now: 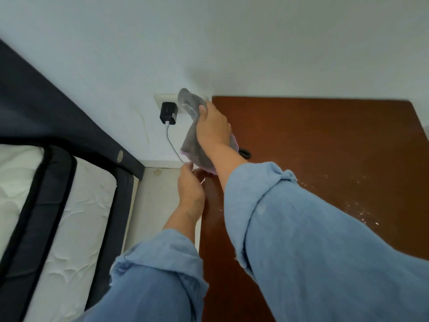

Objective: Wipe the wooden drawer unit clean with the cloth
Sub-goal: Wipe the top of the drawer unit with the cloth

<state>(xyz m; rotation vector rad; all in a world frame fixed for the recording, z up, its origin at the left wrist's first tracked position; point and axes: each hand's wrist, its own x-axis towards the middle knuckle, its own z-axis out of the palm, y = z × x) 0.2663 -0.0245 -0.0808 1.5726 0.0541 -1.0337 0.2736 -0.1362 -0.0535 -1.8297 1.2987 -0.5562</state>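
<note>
The wooden drawer unit shows its reddish-brown top from above, against the white wall, with pale specks on its right part. My right hand grips a grey cloth with a pink underside, held over the unit's back left corner beside the wall. My left hand is at the unit's left edge, fingers pinched on a white charger cable. Both arms wear blue sleeves.
A black charger sits plugged into a wall socket left of the unit. A small black object lies on the top behind my right wrist. A bed with a dark frame and white mattress stands at left, a narrow floor gap between.
</note>
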